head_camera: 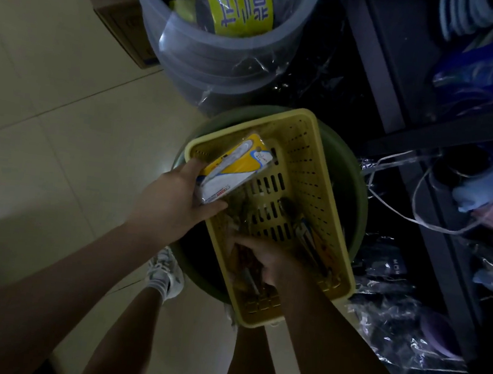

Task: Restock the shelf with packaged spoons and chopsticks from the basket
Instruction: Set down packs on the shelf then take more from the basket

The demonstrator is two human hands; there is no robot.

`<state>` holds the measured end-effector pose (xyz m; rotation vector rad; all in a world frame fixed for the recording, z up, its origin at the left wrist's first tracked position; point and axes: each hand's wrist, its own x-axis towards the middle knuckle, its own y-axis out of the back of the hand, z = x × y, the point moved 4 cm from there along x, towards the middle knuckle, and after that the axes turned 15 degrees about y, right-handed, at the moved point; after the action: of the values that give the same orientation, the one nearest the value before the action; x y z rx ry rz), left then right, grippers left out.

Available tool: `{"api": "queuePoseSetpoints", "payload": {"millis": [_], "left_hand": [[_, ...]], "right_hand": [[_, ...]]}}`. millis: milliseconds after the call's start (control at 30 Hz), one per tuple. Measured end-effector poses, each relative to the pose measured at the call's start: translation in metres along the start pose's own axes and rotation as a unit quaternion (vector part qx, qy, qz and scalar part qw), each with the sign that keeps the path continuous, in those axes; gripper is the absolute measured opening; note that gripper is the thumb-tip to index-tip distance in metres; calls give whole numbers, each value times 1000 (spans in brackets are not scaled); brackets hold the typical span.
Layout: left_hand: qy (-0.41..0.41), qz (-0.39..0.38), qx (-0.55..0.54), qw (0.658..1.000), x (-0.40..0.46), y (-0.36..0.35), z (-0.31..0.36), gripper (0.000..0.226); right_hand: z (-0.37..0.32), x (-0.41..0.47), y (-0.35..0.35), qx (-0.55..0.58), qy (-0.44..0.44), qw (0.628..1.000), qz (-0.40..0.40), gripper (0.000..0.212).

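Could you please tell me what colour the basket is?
Pale yellow basket, seen best in the head view.

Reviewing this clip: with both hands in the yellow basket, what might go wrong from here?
1. The yellow basket sits tilted across the rim of a green tub, not flat; the right hand digging in the near end might tip or slide it.
2. The left hand pinches the yellow pack only by its lower edge; it may slip back.
3. Dim light hides the packs under the right hand, so a wrong item might get grabbed.
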<state>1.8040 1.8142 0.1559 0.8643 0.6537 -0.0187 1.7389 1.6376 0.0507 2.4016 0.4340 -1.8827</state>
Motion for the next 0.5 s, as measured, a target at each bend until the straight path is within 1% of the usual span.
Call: {"api": "queuePoseSetpoints", "payload": {"millis": [67, 100, 167, 200, 233, 300, 333, 367, 433, 467, 500], "left_hand": [[18, -10, -13, 1000, -2, 1, 1, 58], [34, -15, -19, 999, -4, 3, 3, 55], [83, -29, -36, 995, -9, 6, 6, 48], [109, -37, -55, 992, -12, 7, 9, 45], [133, -45, -83, 987, -15, 8, 10, 40], [179, -78, -177, 965, -22, 6, 15, 33], [193, -109, -237, 946, -25, 2, 18, 32], [207, -145, -286, 924, -30, -2, 22, 31], [232, -209, -350, 883, -40, -7, 33, 25], [241, -227, -365, 870, -44, -9, 36, 24], [245, -236, -368, 865, -47, -10, 38, 23]], "right_hand": [[-8, -7, -1, 34, 27, 999, 4, 15], [-13, -14, -1, 40, 64, 997, 8, 10], [-24, -29, 2, 48, 150, 987, 12, 13], [-28, -38, 2, 75, 193, 978, 2, 15], [-32, -50, 1, 110, 224, 968, -6, 22], [-43, -74, -1, 160, 268, 950, -9, 28], [-48, -84, -2, 164, 291, 943, 0, 28], [-51, -92, -4, 147, 315, 938, 2, 29], [-58, -104, -6, 88, 342, 935, 22, 31], [-63, -110, -8, 47, 351, 935, 33, 32], [-65, -112, -6, 11, 358, 932, 48, 29]]}}
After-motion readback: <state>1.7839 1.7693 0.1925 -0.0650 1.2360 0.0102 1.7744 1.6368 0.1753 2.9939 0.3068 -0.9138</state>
